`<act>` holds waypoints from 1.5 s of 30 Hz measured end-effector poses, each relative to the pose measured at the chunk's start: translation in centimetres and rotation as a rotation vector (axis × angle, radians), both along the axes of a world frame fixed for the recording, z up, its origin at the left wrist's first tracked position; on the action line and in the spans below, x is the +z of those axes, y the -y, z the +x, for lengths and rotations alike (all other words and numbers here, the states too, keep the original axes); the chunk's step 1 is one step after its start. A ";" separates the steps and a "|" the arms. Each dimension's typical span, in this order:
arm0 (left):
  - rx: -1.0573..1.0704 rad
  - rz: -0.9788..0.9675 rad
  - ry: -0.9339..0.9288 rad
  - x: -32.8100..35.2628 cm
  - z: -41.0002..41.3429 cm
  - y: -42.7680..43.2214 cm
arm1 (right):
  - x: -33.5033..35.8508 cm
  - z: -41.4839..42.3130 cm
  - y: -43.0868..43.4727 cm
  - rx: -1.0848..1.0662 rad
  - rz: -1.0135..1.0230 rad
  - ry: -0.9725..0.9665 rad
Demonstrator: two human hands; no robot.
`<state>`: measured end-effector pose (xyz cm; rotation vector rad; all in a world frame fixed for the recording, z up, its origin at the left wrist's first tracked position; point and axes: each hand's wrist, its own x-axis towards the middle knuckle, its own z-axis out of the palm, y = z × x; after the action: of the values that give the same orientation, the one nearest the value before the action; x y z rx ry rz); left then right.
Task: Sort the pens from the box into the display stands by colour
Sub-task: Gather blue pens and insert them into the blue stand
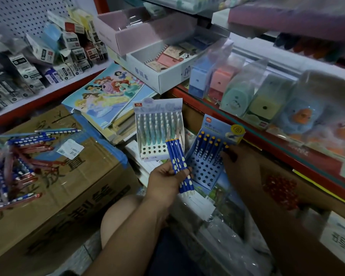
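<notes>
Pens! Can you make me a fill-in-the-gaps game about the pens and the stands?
The pens in the left hand are ____. The loose pens on the cardboard box are blue and ____. The stand at the right hand is ____; the other stand is white.
Missing words: blue; red; blue.

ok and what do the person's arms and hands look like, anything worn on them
The left hand and the right hand are both bare, no gloves. Both forearms are uncovered as far as the frame shows, with no sleeve in view. No watch, bracelet or ring shows, though the right hand is dim and blurred, so small details there cannot be told.
</notes>
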<state>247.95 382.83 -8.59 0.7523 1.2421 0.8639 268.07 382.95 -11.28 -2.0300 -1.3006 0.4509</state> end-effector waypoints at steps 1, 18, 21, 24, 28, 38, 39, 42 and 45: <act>-0.003 0.001 0.009 0.0 0.1 0.0 | -0.1 0.0 -0.1 0.002 -0.010 0.004; -0.055 -0.011 0.009 -0.3 -0.3 0.1 | 0.2 -0.2 -1.9 0.030 -0.285 0.391; -0.087 -0.024 0.030 -0.3 -0.3 0.2 | 0.8 -0.1 -1.7 0.012 -0.330 0.405; -0.141 -0.023 0.035 -0.2 -0.3 0.3 | 2.2 -0.8 -0.4 0.010 -0.199 0.147; -0.299 0.026 0.018 -0.2 0.0 0.7 | 4.7 -3.1 1.1 0.224 -0.026 -0.311; -0.146 0.042 -0.090 -1.0 0.1 0.5 | 5.1 0.2 1.8 -0.046 0.235 -0.152; -0.144 0.037 -0.077 -1.0 0.2 0.5 | 4.9 0.5 1.8 -0.055 0.230 -0.129; -0.163 0.039 -0.064 -0.9 0.4 0.7 | 3.8 1.0 1.6 -0.049 0.179 -0.039; -0.161 0.016 -0.049 -0.9 0.5 0.6 | 3.1 1.1 1.5 -0.038 0.147 0.011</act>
<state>248.48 382.22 -9.50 0.8783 1.2009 0.7279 269.19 381.49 -8.15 -1.9341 -1.2617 0.3173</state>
